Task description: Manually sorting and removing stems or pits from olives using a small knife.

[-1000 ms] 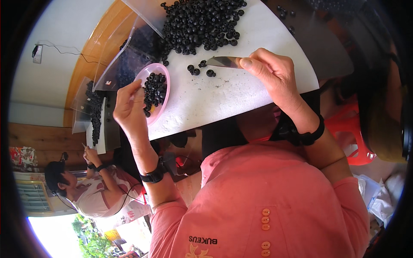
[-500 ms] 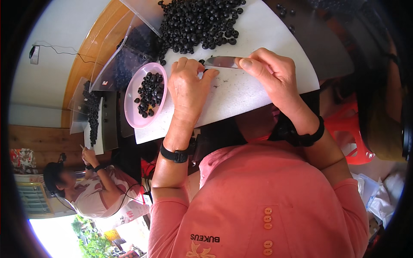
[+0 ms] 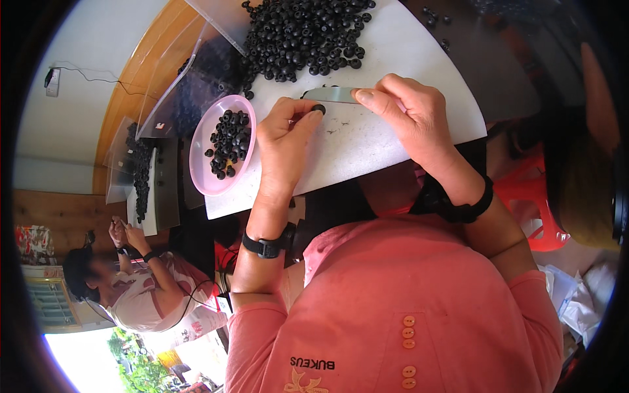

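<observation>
Pinching a small black ring-shaped rubber piece (image 3: 319, 109) between thumb and forefinger, the left hand (image 3: 283, 141) holds it at the near end of a thin grey metal blade (image 3: 333, 94). The left fingers (image 3: 308, 116) are clenched on the piece, which sits just above the white tabletop board (image 3: 367, 147) and touches or nearly touches the blade; which of the two cannot be told. The right hand (image 3: 409, 118) grips the other end of the blade, its thumb and forefinger closed on the metal, the remaining fingers curled beneath.

Just beyond both sets of fingers lies a broad heap of loose black rubber rings (image 3: 301, 36), spread over the far part of the board, with a few strays near the blade. To the left of the left fingers, close by, stands a shallow pink plastic bowl (image 3: 203, 177) holding a small share of the same black rings. Farther left of it are clear plastic bags (image 3: 173, 85) with more black pieces inside.

Both wrists wear black bands: a black wristwatch (image 3: 265, 245) on the left, a black wrist strap (image 3: 465, 206) on the right. The person's salmon-pink buttoned shirt (image 3: 406, 295) fills the near foreground. Well to the left, apart from the fingers, another person (image 3: 141, 291) sits at a second board.
</observation>
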Demonstrator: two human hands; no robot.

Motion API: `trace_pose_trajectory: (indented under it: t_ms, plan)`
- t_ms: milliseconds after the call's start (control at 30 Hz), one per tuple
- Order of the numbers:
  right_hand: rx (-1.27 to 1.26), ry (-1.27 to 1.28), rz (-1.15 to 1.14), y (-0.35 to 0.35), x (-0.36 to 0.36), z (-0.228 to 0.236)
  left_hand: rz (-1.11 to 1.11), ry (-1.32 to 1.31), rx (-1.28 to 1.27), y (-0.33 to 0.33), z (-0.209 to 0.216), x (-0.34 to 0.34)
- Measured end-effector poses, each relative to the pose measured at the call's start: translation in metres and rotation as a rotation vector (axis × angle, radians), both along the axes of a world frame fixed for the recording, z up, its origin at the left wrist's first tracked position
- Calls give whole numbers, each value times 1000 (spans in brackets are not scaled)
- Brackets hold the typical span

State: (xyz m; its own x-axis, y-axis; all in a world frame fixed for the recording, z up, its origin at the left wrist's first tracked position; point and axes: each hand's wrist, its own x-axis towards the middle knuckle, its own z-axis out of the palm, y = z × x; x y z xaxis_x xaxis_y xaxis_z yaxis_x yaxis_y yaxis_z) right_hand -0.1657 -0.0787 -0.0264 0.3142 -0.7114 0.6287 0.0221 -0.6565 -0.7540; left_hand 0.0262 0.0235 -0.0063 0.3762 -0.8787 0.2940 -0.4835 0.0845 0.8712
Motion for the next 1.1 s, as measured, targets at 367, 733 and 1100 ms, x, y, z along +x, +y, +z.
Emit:
trace_pose_trajectory:
  t_ms: [367,733,1100]
  plan:
    - [-158,115,-89,1,1,3,-247,900,-146,9,0,-20]
    - [-46,121,-53,1,0,3,-252,905,-182,9,-6,-19]
    - [-75,170,-70,2,-1,6,-291,903,-215,9,-9,-22]
